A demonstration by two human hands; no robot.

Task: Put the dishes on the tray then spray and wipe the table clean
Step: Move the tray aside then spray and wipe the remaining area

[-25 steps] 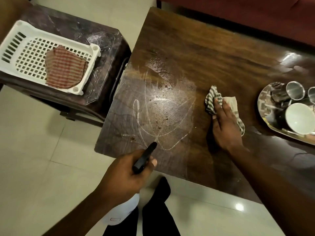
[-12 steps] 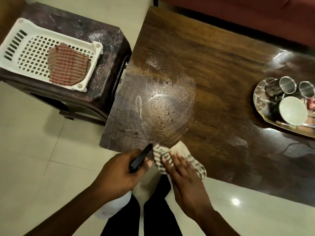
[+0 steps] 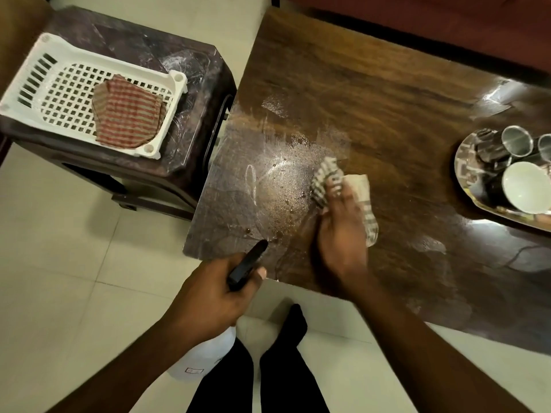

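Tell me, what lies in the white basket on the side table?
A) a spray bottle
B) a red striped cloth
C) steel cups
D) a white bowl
B: a red striped cloth lies flat in the white basket; the bowl and steel cups sit on the tray.

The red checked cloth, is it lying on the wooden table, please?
No, the red checked cloth lies in the white basket on the side stand.

A red striped rag [image 3: 128, 113] lies in a white basket [image 3: 38, 73].
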